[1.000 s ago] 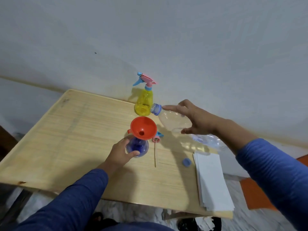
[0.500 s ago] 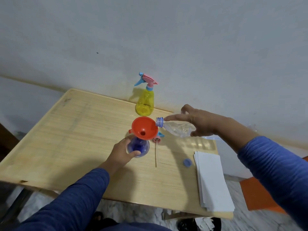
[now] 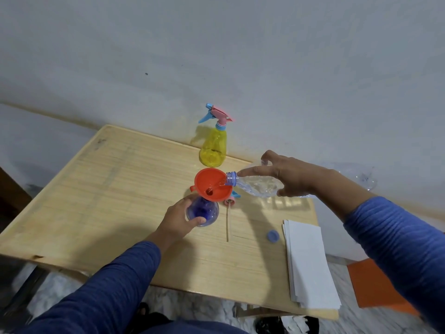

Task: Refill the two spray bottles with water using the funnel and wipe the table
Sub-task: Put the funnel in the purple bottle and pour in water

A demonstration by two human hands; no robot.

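Fingers of the left hand point(image 3: 178, 220) curl round the blue spray bottle point(image 3: 202, 211), steadying it upright on the table point(image 3: 96, 201). The right hand point(image 3: 286, 175) grips a tilted clear water bottle point(image 3: 255, 186), its mouth over the rim of the orange funnel point(image 3: 212, 185) seated in the blue bottle's neck; water is running in. Fill level cannot be read. The yellow spray bottle point(image 3: 213, 150) stands capped by the wall, apparently still to refill. Paper sheets point(image 3: 310, 263) lie unused; wiping remains.

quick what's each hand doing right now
Left hand: grips the blue spray bottle.
Right hand: holds the tilted clear water bottle at the funnel.
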